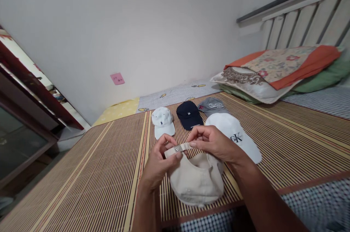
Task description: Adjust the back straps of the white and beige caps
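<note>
A cream baseball cap (191, 184) is held near the mat's front edge, its back strap and metal buckle raised toward me. My left hand (161, 159) pinches the strap beside the buckle, thumb in front. The strap's other side is pinched between thumb and fingers of my right hand (213, 141). Just beyond my hands lie several caps: a pale blue one (162, 119), a navy one (188, 115), a grey one (214, 106) with lettering, and a white one (232, 130) with black letters, partly hidden behind my right hand.
A striped bamboo mat (104, 162) covers the bed. Pillows (262, 86) with an orange floral cloth (290, 62) are stacked at the back right, below a radiator (306, 24). A pink note (117, 78) is on the wall. A dark red door frame (38, 86) stands at left.
</note>
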The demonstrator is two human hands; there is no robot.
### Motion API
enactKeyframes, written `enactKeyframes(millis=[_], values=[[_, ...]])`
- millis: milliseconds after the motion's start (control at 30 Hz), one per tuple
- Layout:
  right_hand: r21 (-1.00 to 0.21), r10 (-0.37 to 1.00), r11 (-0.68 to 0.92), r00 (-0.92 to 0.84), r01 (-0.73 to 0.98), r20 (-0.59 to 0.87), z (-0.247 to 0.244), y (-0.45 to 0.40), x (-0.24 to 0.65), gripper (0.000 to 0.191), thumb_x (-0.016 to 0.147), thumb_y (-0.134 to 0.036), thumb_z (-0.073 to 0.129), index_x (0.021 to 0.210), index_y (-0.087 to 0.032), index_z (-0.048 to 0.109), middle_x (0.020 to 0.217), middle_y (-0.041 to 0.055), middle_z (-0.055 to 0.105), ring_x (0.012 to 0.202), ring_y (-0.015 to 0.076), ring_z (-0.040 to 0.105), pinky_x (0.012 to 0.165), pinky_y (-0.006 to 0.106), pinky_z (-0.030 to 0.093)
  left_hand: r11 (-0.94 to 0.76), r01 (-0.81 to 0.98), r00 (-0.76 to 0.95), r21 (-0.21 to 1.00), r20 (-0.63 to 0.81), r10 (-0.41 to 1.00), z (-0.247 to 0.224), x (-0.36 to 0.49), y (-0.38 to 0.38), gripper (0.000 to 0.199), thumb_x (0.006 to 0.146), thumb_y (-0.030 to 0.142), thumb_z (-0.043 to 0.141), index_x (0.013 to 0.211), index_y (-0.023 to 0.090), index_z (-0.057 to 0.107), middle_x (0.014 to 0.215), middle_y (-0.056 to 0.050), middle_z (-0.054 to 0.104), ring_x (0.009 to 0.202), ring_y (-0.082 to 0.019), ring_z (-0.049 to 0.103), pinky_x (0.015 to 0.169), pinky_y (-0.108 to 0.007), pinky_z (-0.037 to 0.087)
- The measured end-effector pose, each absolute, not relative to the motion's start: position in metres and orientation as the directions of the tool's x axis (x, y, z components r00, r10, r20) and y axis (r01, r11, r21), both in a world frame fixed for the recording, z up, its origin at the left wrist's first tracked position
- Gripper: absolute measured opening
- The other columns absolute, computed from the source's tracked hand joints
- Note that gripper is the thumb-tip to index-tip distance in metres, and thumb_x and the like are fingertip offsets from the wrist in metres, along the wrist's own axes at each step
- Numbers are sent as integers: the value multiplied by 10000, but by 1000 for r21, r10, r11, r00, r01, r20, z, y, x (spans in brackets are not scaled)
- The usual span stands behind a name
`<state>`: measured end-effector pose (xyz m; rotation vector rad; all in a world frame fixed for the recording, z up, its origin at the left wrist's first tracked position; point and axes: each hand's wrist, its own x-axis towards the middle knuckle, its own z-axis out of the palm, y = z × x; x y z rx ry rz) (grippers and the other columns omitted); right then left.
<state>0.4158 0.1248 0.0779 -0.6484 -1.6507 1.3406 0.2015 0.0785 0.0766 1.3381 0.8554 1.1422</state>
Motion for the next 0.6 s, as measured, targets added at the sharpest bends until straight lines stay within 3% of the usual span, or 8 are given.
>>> enactKeyframes(millis=[233, 600], values=[[-948, 819, 281, -476, -152, 319, 80, 122, 417, 185, 811, -336, 783, 860, -175, 708, 689, -42, 578, 604, 90, 474, 545, 229, 334, -117, -76, 157, 990, 128, 979, 85, 200, 74, 349, 730, 332, 897, 923, 179, 651, 792, 26, 652, 642, -77, 553, 572, -169, 448], [-948, 814, 267, -487, -173, 318, 78, 122, 411, 202, 786, -334, 807, 859, -175, 706, 721, -28, 619, 631, 100, 515, 586, 239, 373, -148, 33, 86, 989, 144, 986, 93, 203, 66, 374, 740, 414, 887, 939, 181, 675, 773, 2, 650, 650, -106, 560, 573, -196, 432]])
